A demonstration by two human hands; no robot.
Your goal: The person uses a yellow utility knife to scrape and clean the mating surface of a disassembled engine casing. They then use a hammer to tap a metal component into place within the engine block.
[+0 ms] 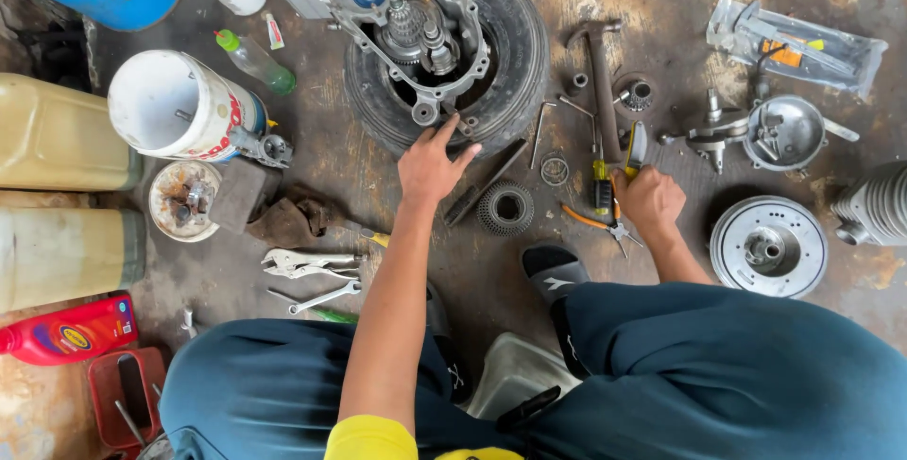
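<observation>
A stained concrete floor carries scattered parts. The left hand lies spread and unclenched against the tyre bearing the engine casing by the far edge. The right hand grips a yellow-handled screwdriver beside the hammer.

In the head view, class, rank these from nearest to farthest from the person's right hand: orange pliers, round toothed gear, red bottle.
From the right hand:
1. Orange pliers, just left of it.
2. Round toothed gear, further left, mid-floor.
3. Red bottle, far left edge.
</observation>
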